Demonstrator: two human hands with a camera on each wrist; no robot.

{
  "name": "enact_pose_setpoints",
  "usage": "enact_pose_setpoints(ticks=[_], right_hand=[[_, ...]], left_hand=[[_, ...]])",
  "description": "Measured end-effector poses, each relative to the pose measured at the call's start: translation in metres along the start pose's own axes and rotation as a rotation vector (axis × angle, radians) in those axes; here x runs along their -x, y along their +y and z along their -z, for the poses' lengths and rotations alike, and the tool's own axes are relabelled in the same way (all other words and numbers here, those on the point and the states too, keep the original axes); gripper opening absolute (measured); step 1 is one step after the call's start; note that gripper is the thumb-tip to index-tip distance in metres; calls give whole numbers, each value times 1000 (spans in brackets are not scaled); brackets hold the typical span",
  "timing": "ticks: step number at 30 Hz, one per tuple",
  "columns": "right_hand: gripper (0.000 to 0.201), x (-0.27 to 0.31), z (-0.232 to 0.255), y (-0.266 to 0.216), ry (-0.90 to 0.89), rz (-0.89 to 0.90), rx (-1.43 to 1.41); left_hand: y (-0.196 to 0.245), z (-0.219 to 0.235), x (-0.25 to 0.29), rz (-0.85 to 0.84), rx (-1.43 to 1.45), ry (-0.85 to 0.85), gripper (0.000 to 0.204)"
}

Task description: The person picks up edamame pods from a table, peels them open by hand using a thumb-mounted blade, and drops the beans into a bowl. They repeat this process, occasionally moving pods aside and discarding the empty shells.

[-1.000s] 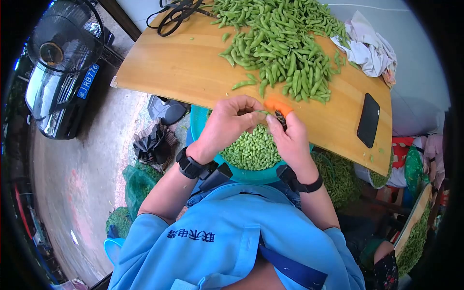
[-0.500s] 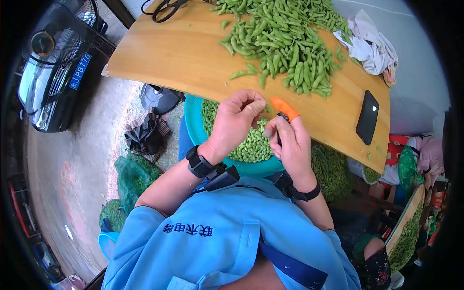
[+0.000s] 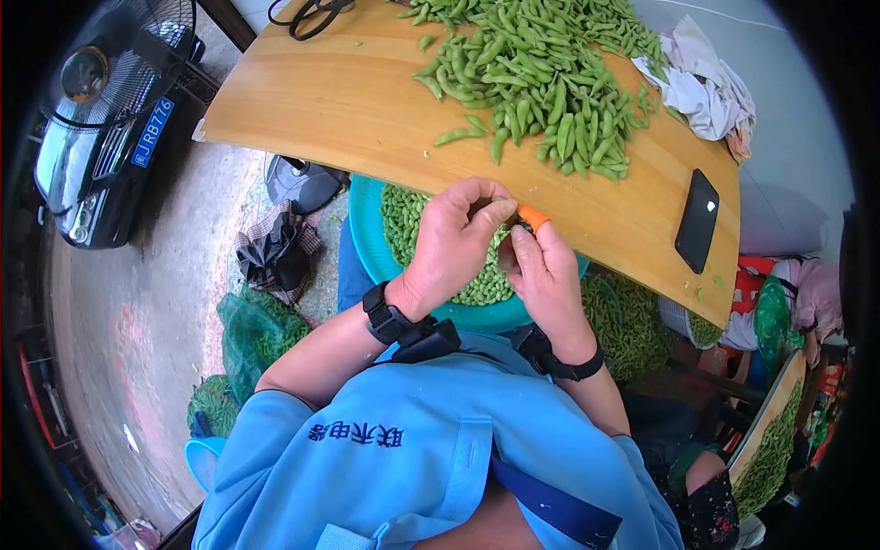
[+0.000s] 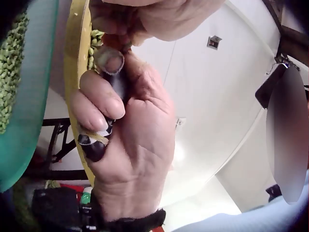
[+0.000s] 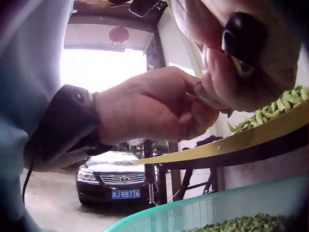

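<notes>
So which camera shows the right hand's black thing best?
The left wrist view: the black thing shows above and below the fingers of the right hand. The right wrist view shows part; the head view, just a sliver.

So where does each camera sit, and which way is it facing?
Head: on the head, facing forward and down at the table and teal basin; shows left hand, right hand, forearms and blue shirt.
Left wrist: on that wrist, facing the right hand curled round a dark tube, white wall behind; part of the left hand at top.
Right wrist: on that wrist, facing the left hand, car beyond; part of the right hand upper right.
Both wrist views share: basin, table edge.
</notes>
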State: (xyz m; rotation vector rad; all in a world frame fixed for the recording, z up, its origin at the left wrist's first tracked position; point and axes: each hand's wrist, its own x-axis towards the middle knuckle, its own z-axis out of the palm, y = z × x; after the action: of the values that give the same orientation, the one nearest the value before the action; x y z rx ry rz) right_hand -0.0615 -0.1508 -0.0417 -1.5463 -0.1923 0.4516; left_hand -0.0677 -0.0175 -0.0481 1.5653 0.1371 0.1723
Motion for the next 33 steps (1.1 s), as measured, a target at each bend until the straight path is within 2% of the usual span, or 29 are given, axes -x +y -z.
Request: enact_pose_setpoints(ticks=[3,6,7,8,9,11,13,15,21,25,27,28,29,30,31,32,33], right_hand=[[24,-3,1,7,2,18,-3],[23,-4,3,8,18,106,146],[23,-2,8,-1,-15,-37,0],[23,-1,10,-6,-50,-180,-144],[23,1,7,-7,-51,-181,-145],[24,3,1,-8,-27,-66,-94],[24,4,1,-7,-38,-62,-98],[24,4,1,-5,-50,-55,-103],[20,1,2,0,-70,-70,-81],[18,-1,0,4,-13,-34,11],[18,-2,6,2,10,-27,11],[17,-4,17,-4,-145,-199,-223],[16,-5,24,-8,-301,-370,-458],[16,-4,26,-6,-302,-369,-458],[16,-5,27,-4,-367,-365,-575],[16,-5,27,-4,-433,-358,-691],[16,-6,25,-6,-437,-355,-687]], left_hand=[[-5,-3,3,-85,34,-2,9],[-3,-1,4,1,84,-20,10],[-1,1,4,1,84,-20,10],[4,3,3,74,145,-27,10],[8,4,2,147,206,-33,11],[13,5,2,134,191,-23,11],[10,4,1,122,177,-15,12],[-1,2,1,41,96,1,12],[-2,1,4,58,64,14,10],[1,2,6,62,107,-14,10],[4,7,6,140,286,-85,11],[1,16,1,140,285,-86,11],[-4,29,-8,262,405,-271,12],[-6,36,-15,382,523,-456,14],[-4,38,-16,401,598,-521,16],[-5,37,-17,398,598,-520,16],[-7,36,-19,386,606,-502,16]])
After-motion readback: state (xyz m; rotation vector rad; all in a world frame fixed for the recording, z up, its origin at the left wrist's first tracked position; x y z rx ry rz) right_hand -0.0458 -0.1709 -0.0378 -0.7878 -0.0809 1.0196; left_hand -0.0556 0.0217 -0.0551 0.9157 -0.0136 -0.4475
